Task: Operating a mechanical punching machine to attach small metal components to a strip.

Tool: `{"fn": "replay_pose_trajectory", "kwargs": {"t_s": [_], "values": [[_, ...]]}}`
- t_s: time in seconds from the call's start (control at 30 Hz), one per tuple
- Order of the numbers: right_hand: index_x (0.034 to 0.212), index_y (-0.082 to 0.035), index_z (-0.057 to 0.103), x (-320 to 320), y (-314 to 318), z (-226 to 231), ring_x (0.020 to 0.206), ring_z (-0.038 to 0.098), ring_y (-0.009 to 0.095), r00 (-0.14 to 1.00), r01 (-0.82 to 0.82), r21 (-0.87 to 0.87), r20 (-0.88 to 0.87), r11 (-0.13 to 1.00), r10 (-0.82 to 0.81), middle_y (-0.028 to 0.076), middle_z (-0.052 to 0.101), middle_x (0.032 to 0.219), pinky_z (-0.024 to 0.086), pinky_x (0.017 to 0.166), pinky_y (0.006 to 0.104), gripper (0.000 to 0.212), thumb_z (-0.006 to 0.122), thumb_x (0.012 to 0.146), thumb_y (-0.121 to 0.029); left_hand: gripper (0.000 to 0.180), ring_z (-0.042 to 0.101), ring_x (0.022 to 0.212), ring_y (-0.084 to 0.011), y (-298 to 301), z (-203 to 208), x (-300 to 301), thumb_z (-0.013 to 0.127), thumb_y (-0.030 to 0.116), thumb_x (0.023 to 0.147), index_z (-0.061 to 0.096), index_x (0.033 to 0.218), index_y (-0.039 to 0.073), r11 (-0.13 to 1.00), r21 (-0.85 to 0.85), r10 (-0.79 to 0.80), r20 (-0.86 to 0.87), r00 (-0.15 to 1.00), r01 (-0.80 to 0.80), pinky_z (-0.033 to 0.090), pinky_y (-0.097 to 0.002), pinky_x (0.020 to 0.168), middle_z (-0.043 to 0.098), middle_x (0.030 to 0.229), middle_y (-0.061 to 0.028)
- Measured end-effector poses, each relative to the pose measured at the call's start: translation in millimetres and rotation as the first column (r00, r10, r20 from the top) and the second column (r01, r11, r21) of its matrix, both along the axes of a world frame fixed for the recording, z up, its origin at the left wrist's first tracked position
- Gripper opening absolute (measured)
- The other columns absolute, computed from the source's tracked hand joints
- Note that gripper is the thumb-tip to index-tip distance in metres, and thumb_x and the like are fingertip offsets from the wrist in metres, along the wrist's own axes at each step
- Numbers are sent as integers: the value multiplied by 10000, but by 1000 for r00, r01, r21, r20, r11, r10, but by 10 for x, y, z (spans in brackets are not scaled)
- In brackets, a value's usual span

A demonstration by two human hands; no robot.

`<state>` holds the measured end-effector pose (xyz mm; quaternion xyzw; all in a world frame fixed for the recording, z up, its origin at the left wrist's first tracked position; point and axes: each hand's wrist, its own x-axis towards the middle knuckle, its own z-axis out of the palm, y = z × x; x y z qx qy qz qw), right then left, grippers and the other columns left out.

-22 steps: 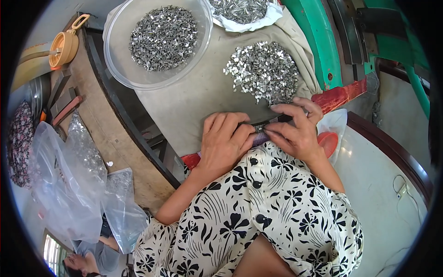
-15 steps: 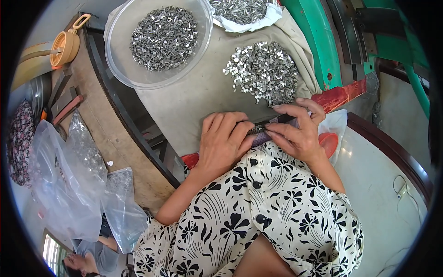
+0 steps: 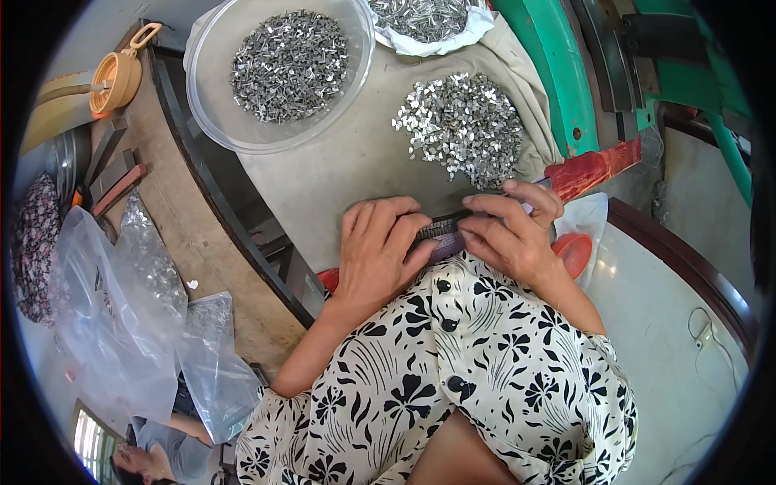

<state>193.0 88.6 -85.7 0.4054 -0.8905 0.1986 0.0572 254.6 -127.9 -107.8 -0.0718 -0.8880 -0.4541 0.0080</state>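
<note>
Between my hands, at the near edge of the cloth-covered surface, lies a narrow dark strip with fine ridges (image 3: pixel 439 228). Purple woven fabric (image 3: pixel 446 246) runs along its near side. My left hand (image 3: pixel 377 246) is closed over the left end, thumb on the near side and fingers curled on the far side. At the other end my right hand (image 3: pixel 515 239) grips it with bent fingers, hiding that part. Just beyond my right fingertips is a loose heap of small shiny flat metal pieces (image 3: pixel 469 121).
A clear round tub (image 3: pixel 202 121) of small metal parts stands at the far left of the cloth (image 3: pixel 323 186). Beside it is a white bag (image 3: pixel 436 44) of metal pins. Green machine framing (image 3: pixel 558 89) rises at the right. A red dish (image 3: pixel 572 255) sits near my right wrist; plastic bags (image 3: pixel 121 323) lie left.
My left hand has shifted slightly left and my right hand slightly left along the strip. More of the ridged row now shows beside my left fingers. The tub has moved very slightly.
</note>
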Motion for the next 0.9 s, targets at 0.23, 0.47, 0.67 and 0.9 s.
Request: {"fn": "replay_pose_trajectory", "kwargs": {"t_s": [0.23, 0.47, 0.67, 0.9], "values": [[836, -212, 718, -200, -119, -137, 1156, 491, 237, 992, 124, 35, 12, 992, -125, -89, 654, 1099, 292, 939, 406, 160, 786, 691, -211, 280, 566, 1004, -271, -96, 10, 30, 787, 155, 728, 648, 963, 95, 999, -24, 24, -9, 1000, -24, 389, -406, 909, 598, 1090, -59], [823, -188, 749, -212, -82, -75, 1161, 501, 283, 990, 106, 50, 89, 993, -110, -58, 668, 1094, 304, 974, 392, 156, 810, 680, -168, 247, 570, 1001, -278, -111, 27, 81, 816, 87, 695, 696, 910, 85, 998, -29, 54, 5, 999, -54, 406, -392, 889, 620, 1075, -75], [798, -187, 737, -236, -139, -28, 1160, 496, 279, 979, 124, 53, 157, 991, -131, -55, 672, 1090, 308, 975, 401, 161, 810, 656, -164, 207, 570, 989, -269, -104, -38, 94, 772, 126, 737, 662, 910, 96, 999, -41, 35, -28, 999, -36, 399, -410, 894, 607, 1080, -53], [793, -186, 738, -99, -50, 64, 1194, 461, 282, 984, 50, 8, 173, 999, -50, -47, 673, 1102, 307, 986, 400, 181, 820, 632, -174, 203, 569, 989, -270, -80, -28, 85, 766, 136, 745, 650, 907, 100, 998, -41, 42, -29, 999, -43, 398, -409, 898, 605, 1072, -52]]}}
